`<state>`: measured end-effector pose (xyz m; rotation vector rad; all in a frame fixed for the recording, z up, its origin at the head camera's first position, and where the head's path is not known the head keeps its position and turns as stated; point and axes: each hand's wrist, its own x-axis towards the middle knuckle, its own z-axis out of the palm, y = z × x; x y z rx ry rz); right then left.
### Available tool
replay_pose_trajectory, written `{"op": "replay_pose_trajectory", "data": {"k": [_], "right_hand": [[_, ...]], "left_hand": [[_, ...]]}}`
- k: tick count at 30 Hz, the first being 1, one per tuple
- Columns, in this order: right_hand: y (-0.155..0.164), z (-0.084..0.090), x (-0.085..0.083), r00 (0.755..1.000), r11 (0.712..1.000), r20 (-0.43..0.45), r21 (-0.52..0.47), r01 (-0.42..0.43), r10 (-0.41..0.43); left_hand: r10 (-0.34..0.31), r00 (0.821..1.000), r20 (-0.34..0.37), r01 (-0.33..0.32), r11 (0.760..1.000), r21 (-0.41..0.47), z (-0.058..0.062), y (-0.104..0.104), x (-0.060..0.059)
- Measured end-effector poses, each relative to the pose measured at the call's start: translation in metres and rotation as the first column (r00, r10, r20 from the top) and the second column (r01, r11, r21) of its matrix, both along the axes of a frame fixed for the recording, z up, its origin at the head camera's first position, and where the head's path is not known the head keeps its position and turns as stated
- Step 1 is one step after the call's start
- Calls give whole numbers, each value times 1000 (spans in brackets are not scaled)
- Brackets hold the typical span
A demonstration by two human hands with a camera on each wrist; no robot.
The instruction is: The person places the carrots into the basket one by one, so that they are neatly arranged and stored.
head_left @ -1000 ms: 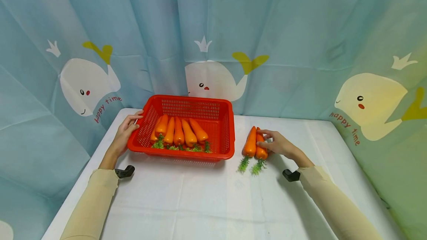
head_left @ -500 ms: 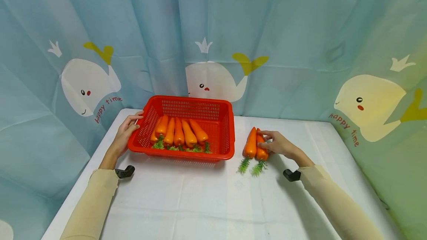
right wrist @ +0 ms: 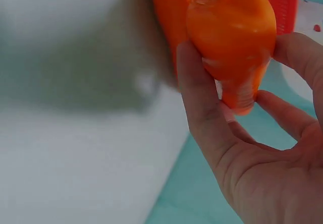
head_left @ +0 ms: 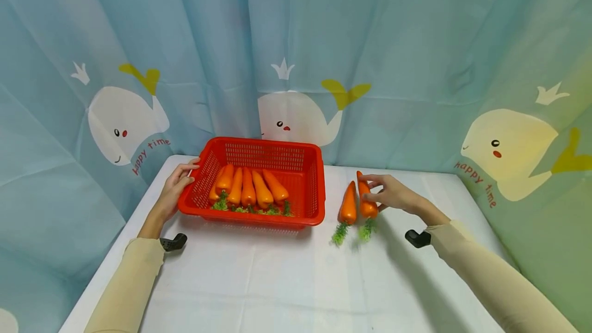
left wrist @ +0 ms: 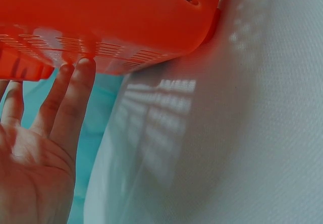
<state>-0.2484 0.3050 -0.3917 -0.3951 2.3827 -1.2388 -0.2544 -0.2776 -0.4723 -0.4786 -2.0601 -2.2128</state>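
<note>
My right hand (head_left: 393,192) pinches an orange carrot (head_left: 367,202) with a green leafy top, between thumb and fingers. In the right wrist view that carrot (right wrist: 234,32) shows its blunt leafy end, with the fingers spread around its sides. A second carrot (head_left: 348,207) lies on the table just left of it. My left hand (head_left: 172,189) is at the left end of a red plastic basket (head_left: 305,194); its fingers (left wrist: 70,103) reach straight to the slotted wall below the rim. Several carrots (head_left: 248,189) lie side by side in the basket, tops toward the front.
A white cloth covers the table (head_left: 277,276). Behind and beside it hangs a blue-green curtain (head_left: 398,127) with printed whales. A black wrist mount (head_left: 418,239) sits at the right sleeve, another black mount (head_left: 173,242) at the left.
My right hand has moved a little to the right with its carrot, opening a gap to the other one, and the held carrot's tip has risen. My left hand stays at the basket.
</note>
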Motion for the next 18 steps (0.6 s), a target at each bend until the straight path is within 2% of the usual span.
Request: {"op": "replay_pose_trajectory", "data": {"k": [7,18], "right_hand": [[-6,31,-4,999,999,-17,-20,-37,37],[-42,67,-18,989,995,-123,-46,-93,86]], "left_hand": [[14,1000,9,-14,1000,-21,-1,1,0],[19,1000,3,-19,999,-41,-1,0,-1]]}}
